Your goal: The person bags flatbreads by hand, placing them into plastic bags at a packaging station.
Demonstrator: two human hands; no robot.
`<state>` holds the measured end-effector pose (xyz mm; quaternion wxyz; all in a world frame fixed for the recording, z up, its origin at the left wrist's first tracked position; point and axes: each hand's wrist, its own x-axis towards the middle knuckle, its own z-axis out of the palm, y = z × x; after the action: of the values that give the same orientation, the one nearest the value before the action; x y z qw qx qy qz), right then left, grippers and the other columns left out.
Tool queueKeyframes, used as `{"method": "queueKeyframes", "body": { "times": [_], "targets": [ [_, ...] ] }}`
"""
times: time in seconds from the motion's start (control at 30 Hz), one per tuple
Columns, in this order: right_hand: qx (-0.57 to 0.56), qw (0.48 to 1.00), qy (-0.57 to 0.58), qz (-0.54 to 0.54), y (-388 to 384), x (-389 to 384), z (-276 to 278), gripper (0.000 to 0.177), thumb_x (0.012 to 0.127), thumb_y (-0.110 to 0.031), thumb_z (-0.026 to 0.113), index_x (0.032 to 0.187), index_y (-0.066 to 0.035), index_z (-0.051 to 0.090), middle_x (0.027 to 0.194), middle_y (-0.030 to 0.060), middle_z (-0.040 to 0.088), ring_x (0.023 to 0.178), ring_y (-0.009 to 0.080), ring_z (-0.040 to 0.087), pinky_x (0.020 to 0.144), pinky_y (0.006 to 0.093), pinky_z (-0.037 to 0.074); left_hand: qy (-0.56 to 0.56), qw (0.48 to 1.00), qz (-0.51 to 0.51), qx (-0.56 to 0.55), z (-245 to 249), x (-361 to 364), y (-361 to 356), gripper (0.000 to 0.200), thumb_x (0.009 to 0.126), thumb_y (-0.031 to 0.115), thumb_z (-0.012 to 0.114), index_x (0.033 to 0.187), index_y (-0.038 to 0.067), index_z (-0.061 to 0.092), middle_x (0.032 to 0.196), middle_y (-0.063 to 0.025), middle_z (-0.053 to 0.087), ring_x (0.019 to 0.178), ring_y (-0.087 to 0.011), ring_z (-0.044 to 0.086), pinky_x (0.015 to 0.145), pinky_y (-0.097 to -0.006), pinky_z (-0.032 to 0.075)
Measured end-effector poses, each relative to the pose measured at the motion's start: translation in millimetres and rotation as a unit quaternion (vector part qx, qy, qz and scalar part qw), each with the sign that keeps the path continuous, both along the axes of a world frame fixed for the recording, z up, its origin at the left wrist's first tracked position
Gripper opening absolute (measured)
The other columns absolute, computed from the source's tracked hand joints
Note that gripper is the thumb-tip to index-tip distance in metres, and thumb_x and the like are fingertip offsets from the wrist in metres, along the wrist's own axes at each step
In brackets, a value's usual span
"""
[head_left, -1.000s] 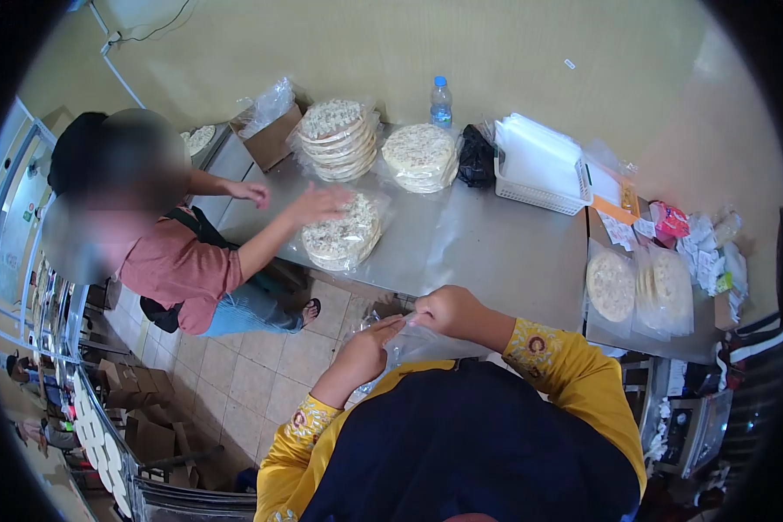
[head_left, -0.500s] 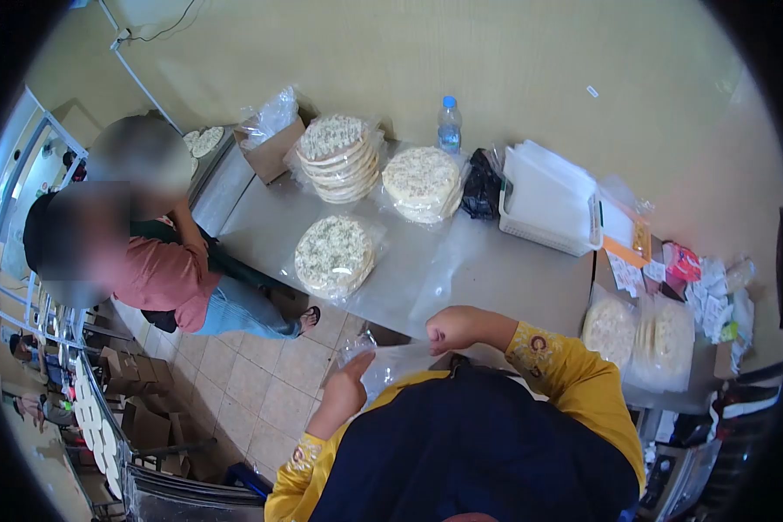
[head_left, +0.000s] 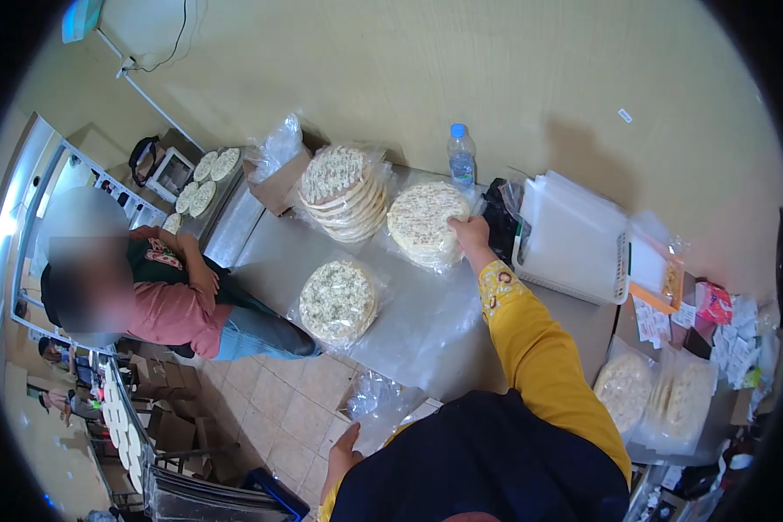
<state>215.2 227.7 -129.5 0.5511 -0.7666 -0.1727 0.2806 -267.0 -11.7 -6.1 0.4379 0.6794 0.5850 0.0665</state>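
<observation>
My right hand [head_left: 471, 239] reaches across the metal table to a short stack of cheese-topped pizzas in clear plastic. Its fingers close on the edge of the top pizza [head_left: 424, 216], with the thumb above and the other fingertips hidden. Low in view, my left hand [head_left: 343, 451] is close to my body at the table's near side, holding the edge of a clear plastic bag [head_left: 376, 428]; its grip is partly hidden. A taller stack of bagged pizzas [head_left: 344, 191] stands left of my right hand. Nearer me lies another bagged pizza pile [head_left: 337, 300].
Along the wall are a water bottle [head_left: 461, 157], a black bag [head_left: 498, 213] and a white basket [head_left: 570, 274] with white sheets. More bagged pizzas [head_left: 625, 387] lie at right. A co-worker [head_left: 178, 296] stands at left, beside a cardboard box [head_left: 278, 181] of plastic.
My right hand has left the plastic bag and moved forward to the pizza stack, taking the top one's edge. My left hand stays low by the bag. The camera view has shifted.
</observation>
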Motion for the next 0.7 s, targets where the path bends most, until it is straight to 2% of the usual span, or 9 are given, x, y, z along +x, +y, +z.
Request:
{"method": "queueKeyframes", "body": {
  "times": [0.1,0.13,0.2,0.3,0.4,0.5,0.6,0.67,0.7],
  "targets": [
    [0.018,0.996,0.006,-0.088,23.9,-1.7,-14.2,0.048,0.058,-0.026,0.080,0.090,0.005,0.063,0.083,0.0196,0.066,0.079,0.0310,0.066,0.074,0.0371,0.050,-0.064,0.993,0.094,-0.044,-5.3,-7.1,-5.3,0.066,0.064,-0.016,0.042,0.128,-0.005,0.044,0.128,-0.0218,0.051,0.122,-0.0297,0.047,0.103,-0.0314,0.035],
    [0.017,0.997,0.017,-0.075,27.6,-0.5,-18.9,0.043,0.059,-0.023,0.080,0.088,0.004,0.063,0.081,0.0169,0.066,0.074,0.0283,0.064,0.069,0.0361,0.050,-0.060,0.991,0.109,-0.049,-4.6,-9.1,-5.7,0.067,0.064,-0.017,0.040,0.129,-0.005,0.043,0.128,-0.0216,0.050,0.123,-0.0301,0.046,0.101,-0.0327,0.038],
    [0.016,0.998,0.038,-0.050,21.3,-7.2,17.7,0.035,0.060,-0.017,0.080,0.085,0.002,0.063,0.076,0.0114,0.064,0.063,0.0229,0.062,0.058,0.0342,0.050,-0.054,0.987,0.138,-0.057,13.6,-4.5,-6.2,0.069,0.064,-0.018,0.037,0.131,-0.005,0.041,0.130,-0.0211,0.048,0.123,-0.0309,0.046,0.097,-0.0354,0.043],
    [0.163,0.978,0.112,-0.066,22.3,-25.5,44.5,0.043,0.061,-0.009,0.077,0.097,0.002,0.057,0.087,0.0127,0.063,0.077,0.0233,0.062,0.068,0.0361,0.050,-0.063,0.982,0.167,-0.059,42.4,4.3,-1.9,0.070,0.064,-0.019,0.031,0.132,-0.006,0.038,0.132,-0.0206,0.045,0.124,-0.0339,0.044,0.084,-0.0382,0.053],
    [0.294,0.918,0.263,-0.038,28.2,-31.1,32.5,0.047,0.063,-0.003,0.073,0.105,0.000,0.052,0.094,0.0117,0.062,0.085,0.0236,0.061,0.071,0.0357,0.050,-0.110,0.974,0.196,-0.035,56.2,0.6,2.7,0.069,0.064,-0.019,0.026,0.132,-0.007,0.038,0.133,-0.0206,0.043,0.125,-0.0357,0.042,0.073,-0.0377,0.057],
    [0.338,0.889,0.309,0.004,12.4,-29.0,41.8,0.050,0.065,0.004,0.068,0.110,-0.001,0.048,0.098,0.0126,0.060,0.090,0.0260,0.061,0.075,0.0381,0.050,-0.162,0.961,0.224,-0.017,71.8,-10.8,8.2,0.070,0.064,-0.019,0.025,0.132,-0.008,0.036,0.134,-0.0197,0.043,0.124,-0.0345,0.044,0.077,-0.0367,0.056],
    [0.350,0.863,0.361,0.058,-26.8,-19.7,71.9,0.050,0.069,0.002,0.069,0.114,-0.002,0.046,0.103,0.0134,0.059,0.094,0.0261,0.061,0.083,0.0382,0.050,-0.191,0.949,0.251,0.013,92.7,-22.3,13.0,0.069,0.065,-0.017,0.028,0.132,-0.005,0.039,0.134,-0.0173,0.043,0.121,-0.0328,0.046,0.074,-0.0355,0.055],
    [0.414,0.822,0.375,0.111,-67.5,-10.6,89.7,0.050,0.074,-0.009,0.068,0.118,-0.001,0.046,0.109,0.0146,0.058,0.099,0.0274,0.059,0.087,0.0401,0.049,-0.212,0.942,0.256,0.049,104.1,-24.2,19.4,0.065,0.066,-0.015,0.033,0.129,-0.003,0.045,0.130,-0.0154,0.048,0.118,-0.0319,0.050,0.068,-0.0347,0.056],
    [0.446,0.803,0.374,0.126,-93.1,-3.0,91.1,0.050,0.077,-0.014,0.068,0.120,-0.001,0.046,0.112,0.0152,0.058,0.102,0.0280,0.058,0.089,0.0410,0.048,-0.237,0.939,0.246,0.039,99.4,-38.3,23.8,0.065,0.067,-0.013,0.037,0.131,-0.003,0.043,0.134,-0.0148,0.045,0.120,-0.0325,0.048,0.072,-0.0322,0.055]
  ]
}}
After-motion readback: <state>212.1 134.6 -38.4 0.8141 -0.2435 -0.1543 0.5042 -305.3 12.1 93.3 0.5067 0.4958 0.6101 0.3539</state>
